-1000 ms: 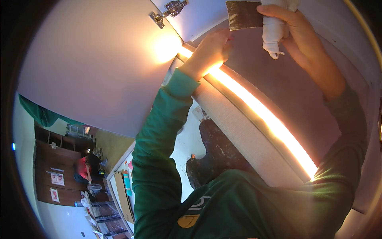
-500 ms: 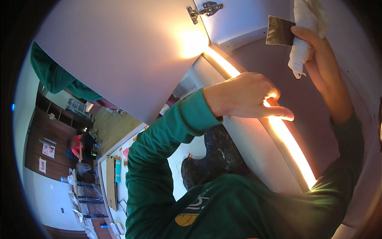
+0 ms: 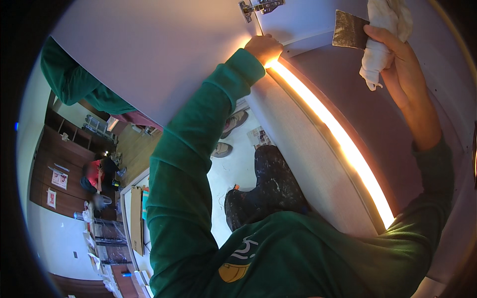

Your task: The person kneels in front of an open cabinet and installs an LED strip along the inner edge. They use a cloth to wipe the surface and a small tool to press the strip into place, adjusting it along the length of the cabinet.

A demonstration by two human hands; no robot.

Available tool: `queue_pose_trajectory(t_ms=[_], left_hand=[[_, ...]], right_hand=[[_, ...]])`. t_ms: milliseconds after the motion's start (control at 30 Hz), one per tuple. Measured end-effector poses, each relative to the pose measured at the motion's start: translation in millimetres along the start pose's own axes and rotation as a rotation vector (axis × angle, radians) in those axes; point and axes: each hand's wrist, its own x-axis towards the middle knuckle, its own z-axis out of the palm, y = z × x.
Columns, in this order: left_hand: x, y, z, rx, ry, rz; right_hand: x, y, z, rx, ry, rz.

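Observation:
My left hand (image 3: 265, 48) is at the far end of a glowing light strip (image 3: 343, 136), close to the cabinet door (image 3: 149, 59). Its fingers are curled and bent away from view, so whatever they grip is hidden. At the upper right my right hand (image 3: 401, 64) is closed round a bunched white cloth (image 3: 378, 54) and a scraper. The scraper's flat, stained metal blade (image 3: 349, 30) points left from between thumb and cloth. The strip runs along the edge of a cabinet board (image 3: 303, 134).
A metal hinge (image 3: 258, 7) joins the door to the cabinet above my left hand. Someone's shoes (image 3: 233, 123) show below the door. A person in red (image 3: 94, 174) is far off to the left. A long cardboard piece (image 3: 136, 221) stands at the lower left.
My left hand has moved up and away along the light strip, from its middle to its far end by the door. My right hand still holds the cloth and scraper, almost unmoved.

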Motion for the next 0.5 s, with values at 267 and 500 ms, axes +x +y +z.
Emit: queue_pose_trajectory(t_ms=[267, 500], left_hand=[[0, -1, -1, 0.022, -0.049, 0.092], [-34, 63, -59, -0.397, -0.051, 0.203]], right_hand=[[-6, -3, 7, -0.042, 0.010, -0.031], [-5, -6, 7, -0.064, -0.046, -0.049]])
